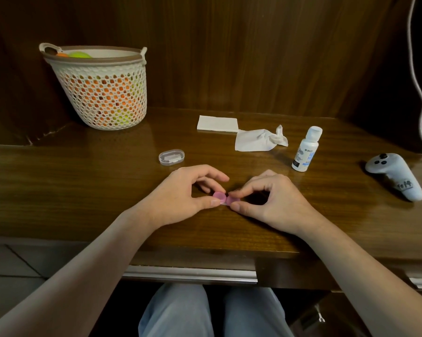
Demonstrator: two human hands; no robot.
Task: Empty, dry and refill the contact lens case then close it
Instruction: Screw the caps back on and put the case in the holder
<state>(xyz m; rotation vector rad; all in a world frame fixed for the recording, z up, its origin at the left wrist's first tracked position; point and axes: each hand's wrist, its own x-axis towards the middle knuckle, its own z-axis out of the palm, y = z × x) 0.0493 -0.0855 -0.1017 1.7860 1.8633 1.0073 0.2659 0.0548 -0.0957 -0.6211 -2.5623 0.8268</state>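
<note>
A small pink contact lens case [223,198] lies flat on the dark wooden desk [83,186], near its front edge and roughly central. It has two round wells side by side; the left one carries a translucent pink cap seen from above, while the right one is mostly hidden by fingertips. Behind it and to the right, well apart, a small white solution bottle [306,149] stands upright with its white cap on and a blue-and-white label. Further back lie two white tissues: one neatly folded flat [217,123], the other crumpled and twisted at one end [260,140], just beside it.
</note>
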